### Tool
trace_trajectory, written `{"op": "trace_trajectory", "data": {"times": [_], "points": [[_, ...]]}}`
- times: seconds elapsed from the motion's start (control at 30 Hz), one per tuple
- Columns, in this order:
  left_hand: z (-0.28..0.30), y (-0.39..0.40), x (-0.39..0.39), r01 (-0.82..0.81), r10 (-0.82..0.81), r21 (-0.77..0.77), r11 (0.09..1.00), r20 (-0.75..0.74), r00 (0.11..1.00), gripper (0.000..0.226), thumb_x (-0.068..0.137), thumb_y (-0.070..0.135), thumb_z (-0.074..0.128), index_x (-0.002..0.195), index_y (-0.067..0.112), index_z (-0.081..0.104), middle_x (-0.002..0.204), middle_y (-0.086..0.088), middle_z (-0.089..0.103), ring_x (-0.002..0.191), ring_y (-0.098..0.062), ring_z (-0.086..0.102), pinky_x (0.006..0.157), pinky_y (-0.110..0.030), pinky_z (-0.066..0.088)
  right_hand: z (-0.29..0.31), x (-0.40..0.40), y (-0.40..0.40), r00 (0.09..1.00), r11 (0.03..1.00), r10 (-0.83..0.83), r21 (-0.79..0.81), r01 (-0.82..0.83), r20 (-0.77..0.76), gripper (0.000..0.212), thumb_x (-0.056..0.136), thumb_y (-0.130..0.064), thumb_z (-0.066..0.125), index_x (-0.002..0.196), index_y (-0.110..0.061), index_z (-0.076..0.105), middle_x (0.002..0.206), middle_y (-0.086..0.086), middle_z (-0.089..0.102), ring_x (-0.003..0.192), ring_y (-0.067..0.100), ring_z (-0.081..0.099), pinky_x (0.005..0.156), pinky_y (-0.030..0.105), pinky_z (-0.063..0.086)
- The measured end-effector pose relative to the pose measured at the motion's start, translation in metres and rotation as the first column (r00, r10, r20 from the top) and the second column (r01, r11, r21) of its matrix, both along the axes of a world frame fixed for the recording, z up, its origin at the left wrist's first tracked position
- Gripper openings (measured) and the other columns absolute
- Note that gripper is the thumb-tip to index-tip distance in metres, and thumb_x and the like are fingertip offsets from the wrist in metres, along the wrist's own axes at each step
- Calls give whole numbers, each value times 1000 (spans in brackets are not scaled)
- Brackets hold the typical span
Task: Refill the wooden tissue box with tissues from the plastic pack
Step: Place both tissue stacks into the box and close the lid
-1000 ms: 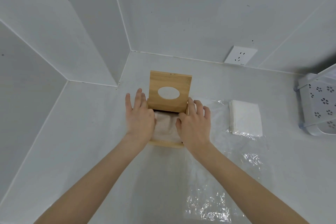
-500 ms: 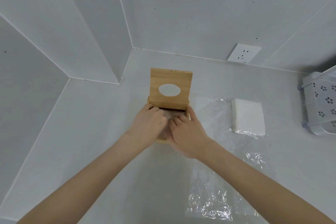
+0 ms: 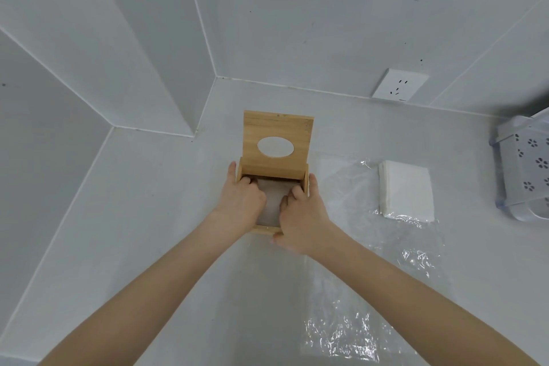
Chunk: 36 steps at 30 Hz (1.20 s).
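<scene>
Wooden tissue box (image 3: 274, 171) stands open on counter (image 3: 142, 246), lid up – tissues (image 3: 274, 196) inside, between both hands. Left hand (image 3: 242, 202) & right hand (image 3: 300, 217) fingers curled, pressing tissues down. Plastic pack (image 3: 405, 189) w/ remaining tissues lies right of right fingers.

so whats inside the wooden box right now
A greyish stack of tissues lies inside the wooden box, lid up. Left hand and right hand press on it, hiding its sides and the box floor.

box: wooden tissue box (image 3: 277, 131) centre of counter (image 3: 142, 217)
in box: tissues (image 3: 274, 199)
right: tissue stack (image 3: 406, 190) on plastic pack (image 3: 341, 175)
far right: basket (image 3: 525, 169)
</scene>
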<state>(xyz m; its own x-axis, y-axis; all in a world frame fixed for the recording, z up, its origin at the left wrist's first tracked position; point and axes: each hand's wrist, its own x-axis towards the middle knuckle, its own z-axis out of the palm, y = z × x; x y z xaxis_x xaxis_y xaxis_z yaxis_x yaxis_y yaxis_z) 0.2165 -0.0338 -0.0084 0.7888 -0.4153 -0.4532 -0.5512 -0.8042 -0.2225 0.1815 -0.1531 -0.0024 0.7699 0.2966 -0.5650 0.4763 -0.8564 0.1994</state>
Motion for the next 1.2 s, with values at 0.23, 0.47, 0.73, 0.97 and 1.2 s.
{"op": "trace_trajectory", "data": {"times": [0.23, 0.47, 0.73, 0.97, 1.2], "points": [[13, 4, -27, -27, 25, -99, 995, -16, 1000, 29, 95, 19, 35, 82, 16, 60, 92, -6, 68, 91, -25, 60, 108, -44, 22, 14, -15, -10, 994, 984, 97, 141, -104, 58, 22, 91, -21, 43, 101, -13, 61, 68, -1, 53, 107, 28, 49, 110, 60, -9], [5, -4, -39, -131, 128, -198, 971, -24, 991, 59, 97, 41, 15, 80, 12, 63, 88, -8, 71, 86, -26, 61, 96, -42, 31, 2, -21, -10, 988, 979, 76, 176, -100, 136, 21, 90, -18, 46, 106, -17, 60, 59, -7, 36, 111, 25, 46, 106, 58, -17], [29, -19, -68, -163, 256, -451, 878, 155, 954, 43, 91, 39, 31, 90, 12, 64, 92, -4, 67, 88, -25, 63, 85, -40, 42, 6, -49, -55, 926, 704, -202, 705, -89, 319, 23, 75, -28, 58, 91, -16, 68, 99, 1, 70, 101, 20, 61, 95, 32, 35], [1, -75, -136, 116, 13, -719, 685, 171, 985, 44, 71, 49, 46, 94, 17, 65, 102, 1, 70, 90, -18, 67, 79, -25, 39, -2, -111, -131, 805, 456, -590, 795, 401, -68, 32, 90, -21, 55, 122, -16, 55, 125, 1, 59, 117, 16, 50, 98, 28, 37], [-61, -96, -165, 139, -240, -484, 864, -154, 959, 92, 66, 69, 47, 140, 16, 30, 152, -2, 26, 140, -19, 20, 113, -46, 24, -45, -163, -162, 818, 657, -573, 567, 496, -51, 72, 85, -40, 57, 144, -18, 23, 157, 2, 11, 144, 17, 5, 115, 32, 6]]}}
